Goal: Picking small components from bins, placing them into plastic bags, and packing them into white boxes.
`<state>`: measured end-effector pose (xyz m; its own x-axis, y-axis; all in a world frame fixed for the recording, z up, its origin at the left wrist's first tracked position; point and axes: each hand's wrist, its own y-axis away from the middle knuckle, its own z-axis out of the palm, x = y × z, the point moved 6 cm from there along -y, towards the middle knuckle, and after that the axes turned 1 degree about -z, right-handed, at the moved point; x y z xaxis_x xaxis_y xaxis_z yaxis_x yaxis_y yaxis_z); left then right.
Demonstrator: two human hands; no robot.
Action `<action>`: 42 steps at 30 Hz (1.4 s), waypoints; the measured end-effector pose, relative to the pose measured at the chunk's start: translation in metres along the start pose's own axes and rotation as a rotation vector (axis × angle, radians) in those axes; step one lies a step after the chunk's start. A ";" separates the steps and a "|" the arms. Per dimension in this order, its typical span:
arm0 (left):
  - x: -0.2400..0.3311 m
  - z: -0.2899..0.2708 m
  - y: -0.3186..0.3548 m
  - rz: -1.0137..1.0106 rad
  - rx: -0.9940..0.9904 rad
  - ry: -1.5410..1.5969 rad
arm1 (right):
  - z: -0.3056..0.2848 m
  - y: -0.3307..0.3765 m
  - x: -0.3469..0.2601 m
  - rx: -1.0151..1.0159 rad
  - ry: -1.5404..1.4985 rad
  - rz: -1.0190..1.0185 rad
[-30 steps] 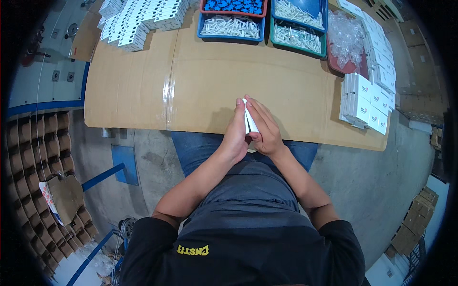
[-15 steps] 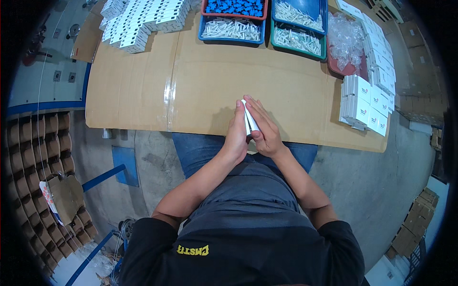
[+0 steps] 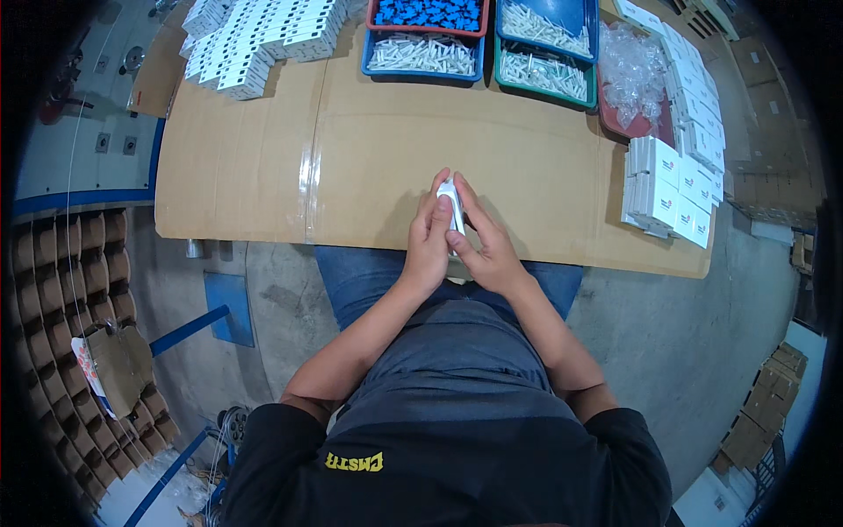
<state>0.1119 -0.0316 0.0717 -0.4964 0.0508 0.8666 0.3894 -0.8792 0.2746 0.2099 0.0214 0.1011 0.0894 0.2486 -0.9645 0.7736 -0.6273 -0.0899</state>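
Note:
Between my two hands, over the near edge of the cardboard-covered table (image 3: 386, 176), is a small white box (image 3: 450, 195), held upright and narrow side toward me. My left hand (image 3: 428, 241) has its fingers along the box's left side, with the thumb pressed on its near face. Against the right side lie the fingers of my right hand (image 3: 487, 250), its thumb bent in low on the box. Much of the box is covered by my fingers, so its full shape is hidden.
At the far left stand rows of white boxes (image 3: 290, 35). Stacked trays at the back hold blue pieces (image 3: 428, 14) and white sticks (image 3: 421, 54); beside them a red tray (image 3: 615, 123) carries clear plastic bags (image 3: 632, 75). Flat white boxes (image 3: 667, 189) are stacked at the right edge.
My hands have parted slightly from a pressed-together pose and moved a little away from me. The left thumb now lies on the box, and more of the box shows.

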 end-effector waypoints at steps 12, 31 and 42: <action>0.005 0.000 0.003 0.131 -0.015 -0.090 | -0.005 0.009 0.008 0.139 -0.040 -0.042; -0.019 -0.076 -0.060 0.287 0.066 -0.492 | -0.067 0.042 0.120 0.638 -0.327 0.612; -0.013 -0.054 -0.043 0.521 0.201 -1.400 | -0.072 0.003 0.082 0.369 0.845 0.025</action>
<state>0.0602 -0.0201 0.0263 0.8022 0.2622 0.5364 0.4380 -0.8690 -0.2302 0.2646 0.0932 0.0400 0.6440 0.5972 -0.4781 0.5293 -0.7990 -0.2852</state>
